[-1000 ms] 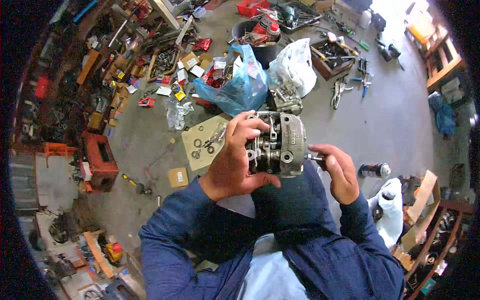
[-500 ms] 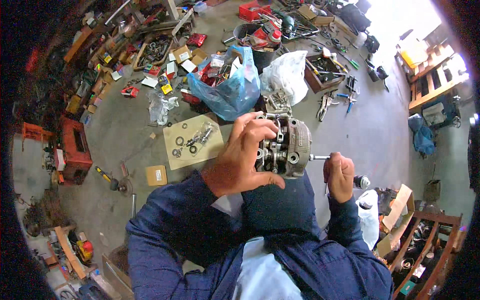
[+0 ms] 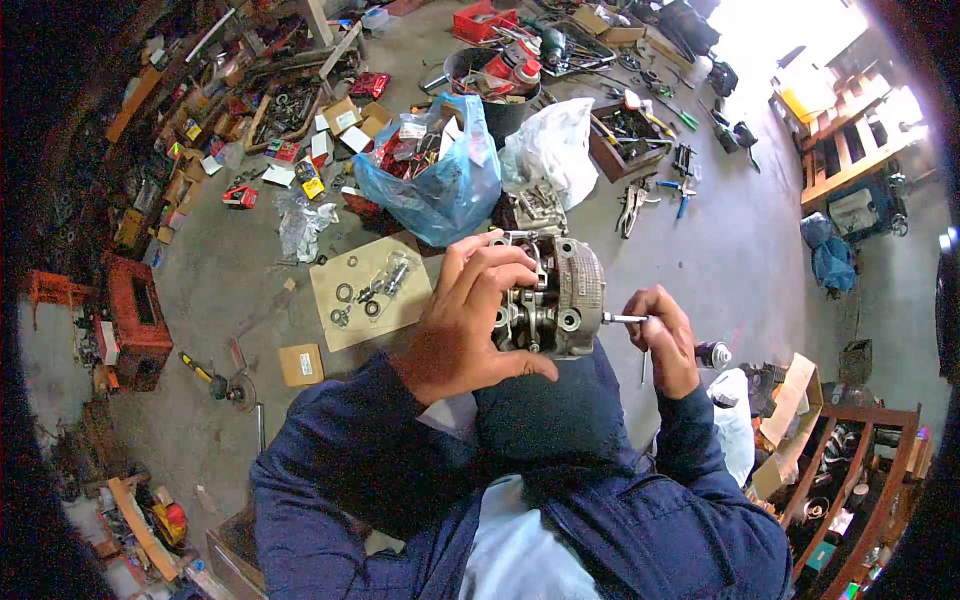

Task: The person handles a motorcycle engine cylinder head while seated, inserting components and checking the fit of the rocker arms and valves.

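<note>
My left hand (image 3: 470, 320) grips a metal engine cylinder head (image 3: 578, 290) from its left side, fingers over the top and thumb along the lower edge. Rocker parts and round bores show on the face turned up toward me. My right hand (image 3: 665, 335) pinches a slim silver socket wrench (image 3: 625, 319), whose tip meets the right side of the cylinder head. A thin rod (image 3: 643, 368) sticks down below the right fingers, perhaps the wrench's cross handle. Left of the cylinder head, a tan sheet (image 3: 345, 325) on the floor bears rings and a clear bag of small metal parts (image 3: 390, 275).
Beyond my hands stand a blue plastic bag (image 3: 440, 190) full of parts and a white bag (image 3: 550, 150). Pliers (image 3: 633, 207) and a wooden tool tray (image 3: 628, 150) lie farther right. A spray can (image 3: 713, 354) is beside my right wrist, a small cardboard box (image 3: 300, 365) near my left elbow.
The cylinder head and my left hand appear slightly farther left, as does the whole scene. My right fingers have loosened and shifted round the wrench, showing more of its shaft and the thin rod.
</note>
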{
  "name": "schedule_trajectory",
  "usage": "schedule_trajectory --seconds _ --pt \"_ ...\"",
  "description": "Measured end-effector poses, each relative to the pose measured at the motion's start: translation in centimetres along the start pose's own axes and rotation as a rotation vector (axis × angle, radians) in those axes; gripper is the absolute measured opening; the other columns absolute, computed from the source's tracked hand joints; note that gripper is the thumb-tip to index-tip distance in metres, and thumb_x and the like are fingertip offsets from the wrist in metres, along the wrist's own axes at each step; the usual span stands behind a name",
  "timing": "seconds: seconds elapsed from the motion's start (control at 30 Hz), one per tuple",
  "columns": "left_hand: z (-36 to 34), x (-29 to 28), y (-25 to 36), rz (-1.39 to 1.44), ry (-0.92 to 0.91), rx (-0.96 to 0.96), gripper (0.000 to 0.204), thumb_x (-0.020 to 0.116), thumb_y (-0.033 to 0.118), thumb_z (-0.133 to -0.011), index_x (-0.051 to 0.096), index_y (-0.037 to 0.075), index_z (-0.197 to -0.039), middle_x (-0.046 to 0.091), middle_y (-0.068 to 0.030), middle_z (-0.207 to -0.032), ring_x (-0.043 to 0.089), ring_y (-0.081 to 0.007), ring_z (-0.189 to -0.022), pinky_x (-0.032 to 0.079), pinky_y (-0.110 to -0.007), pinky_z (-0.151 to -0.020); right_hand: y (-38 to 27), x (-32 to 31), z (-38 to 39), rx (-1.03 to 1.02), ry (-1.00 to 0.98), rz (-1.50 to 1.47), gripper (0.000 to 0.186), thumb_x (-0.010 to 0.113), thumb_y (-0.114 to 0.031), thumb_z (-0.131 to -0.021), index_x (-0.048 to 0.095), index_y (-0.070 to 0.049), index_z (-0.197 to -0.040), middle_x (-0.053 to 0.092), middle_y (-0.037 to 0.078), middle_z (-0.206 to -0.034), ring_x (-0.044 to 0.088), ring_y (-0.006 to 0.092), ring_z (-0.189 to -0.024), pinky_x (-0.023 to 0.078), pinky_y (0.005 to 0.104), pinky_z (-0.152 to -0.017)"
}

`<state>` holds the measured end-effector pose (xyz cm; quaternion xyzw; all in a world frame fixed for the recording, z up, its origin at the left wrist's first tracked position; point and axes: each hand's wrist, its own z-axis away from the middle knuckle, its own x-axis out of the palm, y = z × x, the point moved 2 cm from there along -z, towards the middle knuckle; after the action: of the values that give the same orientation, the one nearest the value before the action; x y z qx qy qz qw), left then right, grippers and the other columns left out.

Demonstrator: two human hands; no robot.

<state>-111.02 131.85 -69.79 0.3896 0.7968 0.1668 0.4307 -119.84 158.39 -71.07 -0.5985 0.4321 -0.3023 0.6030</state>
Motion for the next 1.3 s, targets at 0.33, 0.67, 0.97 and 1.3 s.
schedule_trajectory --seconds 0.33,0.67,0.97,1.3 --pt "0.2 0.2 -0.1 -0.006 -0.013 0.007 0.095 0.096 0.056 -0.059 0.055 0.006 -0.128 0.057 -0.0136 -0.133 0.048 -0.0434 -0.132 0.037 -0.057 -0.116 -0.3 -0.3 -0.5 -0.063 -0.044 0.143 0.051 0.045 -0.030 -0.113 0.049 -0.001 -0.071 0.047 0.005 -0.062 0.046 0.0160 -0.059 0.038 0.0353 -0.056" --pt "0.1 -0.1 0.1 0.007 -0.016 0.038 0.105 0.100 0.054 -0.051 0.051 0.008 -0.132 0.057 -0.0152 -0.136 0.048 -0.0453 -0.133 0.037 -0.061 -0.115 -3.1 -2.2 -2.4 -0.079 -0.388 0.232 0.052 0.048 -0.038 -0.111 0.053 0.000 -0.077 0.053 0.007 -0.067 0.053 0.0190 -0.062 0.045 0.0351 -0.061" --pt "0.3 -0.4 -0.2 0.075 -0.033 0.070 0.109 0.101 0.047 -0.052 0.045 0.010 -0.138 0.054 -0.0141 -0.140 0.045 -0.0445 -0.135 0.036 -0.059 -0.118 0.2 -3.3 -1.7 0.177 -0.477 0.165 0.052 0.050 -0.039 -0.112 0.050 -0.001 -0.076 0.048 0.002 -0.067 0.041 0.0119 -0.061 0.037 0.0320 -0.056" --pt "0.6 0.5 -0.3 0.100 0.030 0.076 0.112 0.104 0.046 -0.052 0.041 0.014 -0.138 0.056 -0.0157 -0.140 0.046 -0.0458 -0.135 0.036 -0.063 -0.116 -0.7 -4.8 -1.8 0.199 -0.536 0.262 0.047 0.052 -0.036 -0.112 0.057 -0.001 -0.080 0.052 0.008 -0.067 0.049 0.0176 -0.061 0.043 0.0344 -0.059"
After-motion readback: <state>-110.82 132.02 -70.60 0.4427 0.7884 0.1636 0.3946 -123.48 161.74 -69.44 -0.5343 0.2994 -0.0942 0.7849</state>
